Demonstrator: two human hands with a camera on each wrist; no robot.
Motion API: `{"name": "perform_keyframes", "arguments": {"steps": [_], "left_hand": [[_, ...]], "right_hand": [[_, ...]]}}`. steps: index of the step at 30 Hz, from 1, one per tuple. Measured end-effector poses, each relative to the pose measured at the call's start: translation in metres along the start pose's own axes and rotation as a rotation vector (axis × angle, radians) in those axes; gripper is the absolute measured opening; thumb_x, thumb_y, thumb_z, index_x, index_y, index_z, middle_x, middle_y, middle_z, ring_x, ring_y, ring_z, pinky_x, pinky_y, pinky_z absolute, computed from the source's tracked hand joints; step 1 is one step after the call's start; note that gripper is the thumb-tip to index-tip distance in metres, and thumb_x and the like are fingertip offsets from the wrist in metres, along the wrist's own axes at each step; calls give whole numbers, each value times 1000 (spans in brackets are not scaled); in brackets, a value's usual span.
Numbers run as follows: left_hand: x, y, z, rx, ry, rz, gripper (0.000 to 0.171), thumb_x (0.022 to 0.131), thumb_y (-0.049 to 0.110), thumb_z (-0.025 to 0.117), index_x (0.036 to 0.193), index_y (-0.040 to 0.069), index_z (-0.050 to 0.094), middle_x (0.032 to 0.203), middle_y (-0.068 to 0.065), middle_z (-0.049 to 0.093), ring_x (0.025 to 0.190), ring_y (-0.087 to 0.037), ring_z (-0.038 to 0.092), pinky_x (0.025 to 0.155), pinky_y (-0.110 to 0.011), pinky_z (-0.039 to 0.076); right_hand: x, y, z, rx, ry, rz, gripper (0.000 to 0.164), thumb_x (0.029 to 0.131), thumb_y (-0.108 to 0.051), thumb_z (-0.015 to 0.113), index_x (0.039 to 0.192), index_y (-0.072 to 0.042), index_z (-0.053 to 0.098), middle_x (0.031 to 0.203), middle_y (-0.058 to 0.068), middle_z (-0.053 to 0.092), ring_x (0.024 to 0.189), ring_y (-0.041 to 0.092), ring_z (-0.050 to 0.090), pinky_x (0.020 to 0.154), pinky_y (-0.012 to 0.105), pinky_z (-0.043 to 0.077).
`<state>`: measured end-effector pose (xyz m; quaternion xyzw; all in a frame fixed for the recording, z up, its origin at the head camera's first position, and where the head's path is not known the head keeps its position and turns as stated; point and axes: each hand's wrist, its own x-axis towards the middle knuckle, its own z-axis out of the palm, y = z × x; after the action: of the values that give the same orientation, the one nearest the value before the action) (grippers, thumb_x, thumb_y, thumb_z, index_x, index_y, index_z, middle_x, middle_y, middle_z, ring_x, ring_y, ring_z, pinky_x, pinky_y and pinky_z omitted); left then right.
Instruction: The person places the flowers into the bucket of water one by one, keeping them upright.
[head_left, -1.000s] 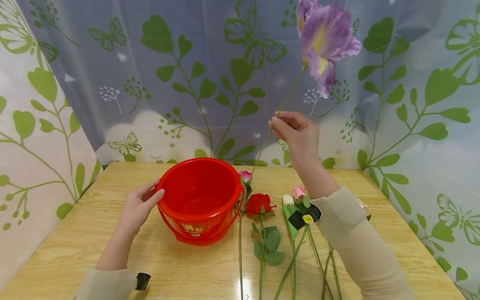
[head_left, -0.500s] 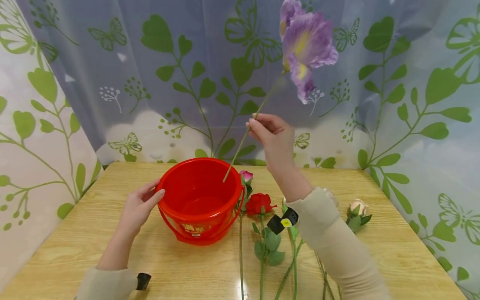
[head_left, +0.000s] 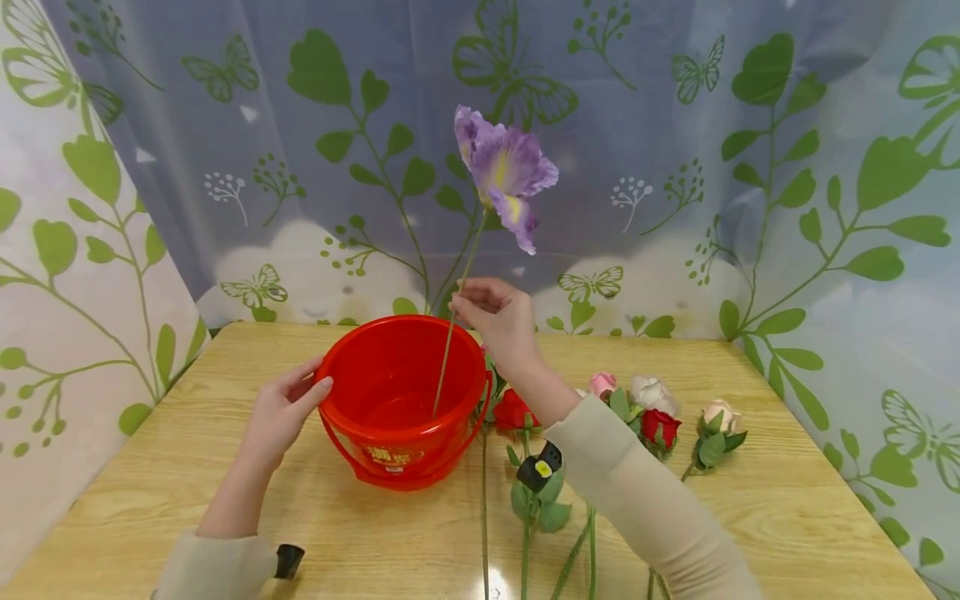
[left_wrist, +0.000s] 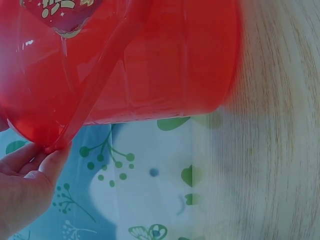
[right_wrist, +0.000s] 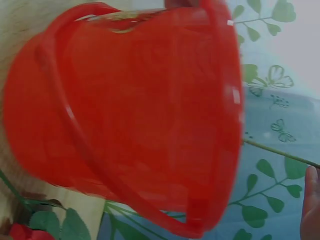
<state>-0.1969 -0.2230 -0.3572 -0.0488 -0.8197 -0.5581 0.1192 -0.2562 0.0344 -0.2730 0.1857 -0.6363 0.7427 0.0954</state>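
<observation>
A red plastic bucket (head_left: 393, 454) stands on the table, its handle hanging down along the front. My left hand (head_left: 281, 414) grips the bucket's left rim, thumb over the edge; in the left wrist view the fingers (left_wrist: 52, 162) pinch the rim by the handle's end. Above the right rim, my right hand (head_left: 498, 321) pinches the green stem of a purple iris-like artificial flower (head_left: 506, 171). The flower's head is up and its stem slants down into the bucket. Whether the stem's end touches the bottom, I cannot tell.
Right of the bucket on the wooden table (head_left: 135, 500) lie a red rose (head_left: 513, 410), a pink rose (head_left: 602, 383), a white flower (head_left: 654, 395), a smaller red rose (head_left: 660, 427) and a cream rose (head_left: 722, 417). My right forearm covers some stems. A patterned curtain (head_left: 360, 275) stands behind.
My right hand has moved left and down with the purple flower, from right of the bucket to over its rim. The stem's lower end is now inside. The left hand has stayed on the rim.
</observation>
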Motion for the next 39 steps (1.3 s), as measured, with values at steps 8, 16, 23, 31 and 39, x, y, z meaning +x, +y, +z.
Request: {"name": "perform_keyframes", "arguments": {"steps": [8,16,23,31,39], "left_hand": [[0,1,0,-4,0,-2,50,89,21,54,129,-6,40,123,-23,47,109,-31,47,79,-19,43],[1,-4,1,-5,9,12,51,89,24,54,128,-6,42,123,-22,48,109,-32,48,78,-17,43],[1,-4,1,-15,14,23,51,89,24,54,128,-7,41,122,-22,48,108,-32,48,77,-16,43],[2,-6,1,-15,19,24,51,89,24,54,128,-6,42,122,-21,49,108,-32,48,77,-15,43],[1,-5,2,-17,20,7,51,89,24,54,128,-5,42,122,-21,49,108,-31,48,77,-15,43]], "right_hand": [[-4,16,5,-103,-57,35,24,76,8,63,99,6,60,88,20,61,72,16,60,69,32,51],[-7,25,7,-306,-120,68,13,78,-1,65,90,3,64,81,11,64,71,18,61,65,28,51],[-7,30,10,-529,-185,22,12,79,-6,65,88,0,64,82,9,65,73,18,60,63,24,50],[-10,33,14,-650,-222,3,11,79,-9,65,89,-4,63,83,6,65,75,16,60,62,23,49],[-10,36,19,-689,-237,24,9,79,-7,63,87,-4,63,79,4,64,72,15,59,60,22,48]]}}
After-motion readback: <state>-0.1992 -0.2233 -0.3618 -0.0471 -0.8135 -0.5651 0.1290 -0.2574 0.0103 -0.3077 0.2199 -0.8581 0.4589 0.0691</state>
